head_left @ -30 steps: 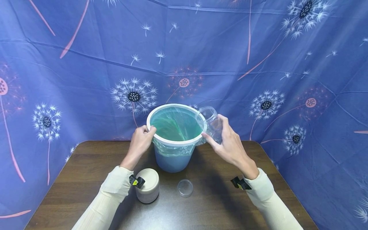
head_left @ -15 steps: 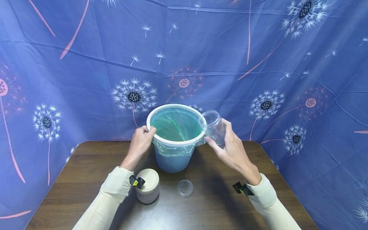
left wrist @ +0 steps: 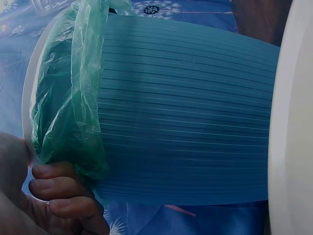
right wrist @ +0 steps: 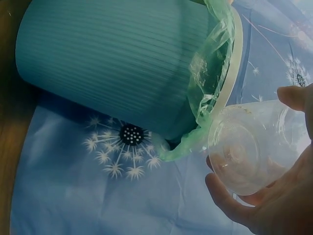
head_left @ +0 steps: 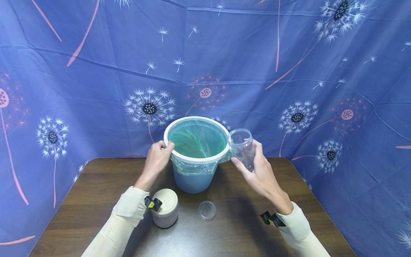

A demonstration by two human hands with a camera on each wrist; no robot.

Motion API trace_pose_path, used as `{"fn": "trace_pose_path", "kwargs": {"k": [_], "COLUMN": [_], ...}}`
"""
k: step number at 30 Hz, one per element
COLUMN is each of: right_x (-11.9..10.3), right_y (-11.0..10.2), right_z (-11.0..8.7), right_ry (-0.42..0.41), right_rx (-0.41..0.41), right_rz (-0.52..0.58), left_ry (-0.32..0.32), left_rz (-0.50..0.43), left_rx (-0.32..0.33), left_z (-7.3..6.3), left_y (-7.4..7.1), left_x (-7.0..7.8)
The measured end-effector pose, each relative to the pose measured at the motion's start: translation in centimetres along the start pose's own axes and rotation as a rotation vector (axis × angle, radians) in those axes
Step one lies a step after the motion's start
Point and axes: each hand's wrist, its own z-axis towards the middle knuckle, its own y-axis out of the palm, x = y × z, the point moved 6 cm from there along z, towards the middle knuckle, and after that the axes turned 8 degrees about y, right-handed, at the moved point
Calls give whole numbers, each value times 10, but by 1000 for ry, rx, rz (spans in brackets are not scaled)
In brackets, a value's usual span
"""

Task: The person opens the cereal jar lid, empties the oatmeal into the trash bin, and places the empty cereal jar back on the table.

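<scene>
A blue trash bin (head_left: 194,180) with a white rim stands on the table, lined with a thin green plastic bag (left wrist: 88,88) folded over its edge. My left hand (head_left: 157,159) grips the rim at the left, thumb on top and fingers curled beneath, as the left wrist view shows. In my right hand (head_left: 261,173) is a clear plastic jar (head_left: 242,151), held by its side just right of the bin, mouth up and slightly tilted. Seen from the right wrist, the jar's base (right wrist: 237,154) faces the camera and the jar looks see-through.
A round clear lid (head_left: 207,210) lies flat on the wooden table (head_left: 237,232) in front of the bin. Beside my left wrist stands a cream-lidded canister (head_left: 165,208). A blue dandelion-print cloth (head_left: 205,53) hangs behind the table.
My right hand has moved right and down with the jar, away from over the bin's rim, and the jar has turned more upright. The left hand stays on the rim.
</scene>
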Motion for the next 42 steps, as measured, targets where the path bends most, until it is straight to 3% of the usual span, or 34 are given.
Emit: {"fn": "trace_pose_path", "kwargs": {"k": [6, 11, 21, 30, 42], "right_x": [1, 4, 14, 24, 35], "right_y": [1, -1, -4, -5, 5], "right_z": [-4, -8, -14, -22, -32], "right_ry": [-19, -66, -35, -1, -7], "right_rx": [17, 83, 162, 176, 110], "right_rz": [75, 141, 131, 126, 146], "left_ry": [-3, -3, -3, 0, 8], "left_rz": [-4, -9, -16, -19, -14], "left_rx": [0, 2, 6, 6, 8], "left_z": [0, -1, -1, -3, -1], "left_y": [0, 0, 0, 1, 1], "left_x": [0, 0, 0, -1, -1]}}
